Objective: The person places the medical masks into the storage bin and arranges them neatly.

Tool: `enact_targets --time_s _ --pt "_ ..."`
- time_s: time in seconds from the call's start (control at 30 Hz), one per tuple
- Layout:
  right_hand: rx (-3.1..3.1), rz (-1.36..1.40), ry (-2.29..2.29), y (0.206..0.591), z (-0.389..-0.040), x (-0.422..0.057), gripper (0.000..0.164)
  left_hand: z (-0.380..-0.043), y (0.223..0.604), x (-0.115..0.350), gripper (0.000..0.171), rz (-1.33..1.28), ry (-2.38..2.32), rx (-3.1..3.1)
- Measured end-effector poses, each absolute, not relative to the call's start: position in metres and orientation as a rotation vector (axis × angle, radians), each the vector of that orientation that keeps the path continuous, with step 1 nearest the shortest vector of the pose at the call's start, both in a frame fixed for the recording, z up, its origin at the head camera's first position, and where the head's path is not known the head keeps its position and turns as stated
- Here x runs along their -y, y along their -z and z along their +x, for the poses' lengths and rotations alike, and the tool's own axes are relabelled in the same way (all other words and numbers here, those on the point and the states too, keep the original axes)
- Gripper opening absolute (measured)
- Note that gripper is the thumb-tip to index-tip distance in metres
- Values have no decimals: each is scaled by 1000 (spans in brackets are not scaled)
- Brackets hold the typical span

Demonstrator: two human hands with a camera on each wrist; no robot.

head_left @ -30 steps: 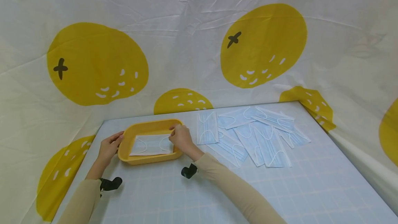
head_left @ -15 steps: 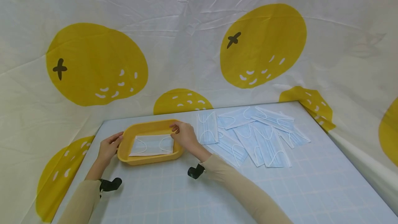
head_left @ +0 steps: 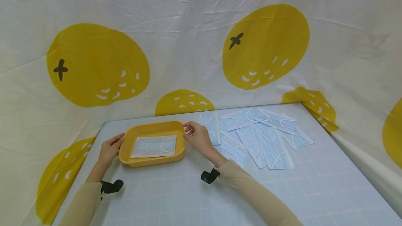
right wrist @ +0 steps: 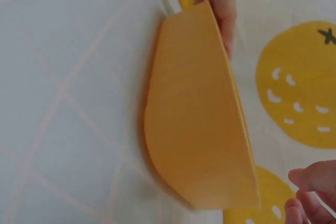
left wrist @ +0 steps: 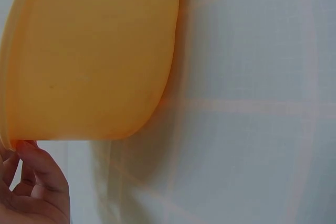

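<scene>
A yellow plastic tray [head_left: 160, 129] stands at the back left of the table. Flat on its floor lies a pale blue face mask [head_left: 153, 145], its white ear loops on top. At the tray's left end my left hand [head_left: 110, 149] holds the rim, the thumb against its underside in the left wrist view. My right hand [head_left: 199, 137] is just off the tray's right end, over the nearest mask of the pile. Its fingers are loosely bent and hold nothing; the right wrist view shows a gap between these fingers [right wrist: 310, 182] and the tray [right wrist: 194, 114].
Several face masks [head_left: 273, 145] lie spread and overlapping to the right of the tray. A pale blue checked cloth [head_left: 163, 194] covers the table. Behind it hangs a white curtain [head_left: 188, 55] printed with yellow fruit.
My right hand has drawn back rightward from the mask in the tray, past the rim. The mask stays on the tray floor; my left hand and the tray keep their place.
</scene>
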State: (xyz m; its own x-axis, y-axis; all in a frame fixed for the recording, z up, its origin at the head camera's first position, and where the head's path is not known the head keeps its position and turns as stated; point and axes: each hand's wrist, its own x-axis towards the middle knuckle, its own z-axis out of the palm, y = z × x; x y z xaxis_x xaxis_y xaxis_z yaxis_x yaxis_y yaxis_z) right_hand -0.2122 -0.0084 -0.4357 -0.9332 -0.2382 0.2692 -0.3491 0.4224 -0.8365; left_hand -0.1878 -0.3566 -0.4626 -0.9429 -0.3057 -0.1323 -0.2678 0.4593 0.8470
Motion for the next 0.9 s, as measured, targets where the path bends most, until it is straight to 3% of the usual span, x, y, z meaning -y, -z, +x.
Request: enact_targets --time_s 0.9 --pt "2534 47 -1446 476 -218 -77 33 -188 461 356 57 520 1537 2644"
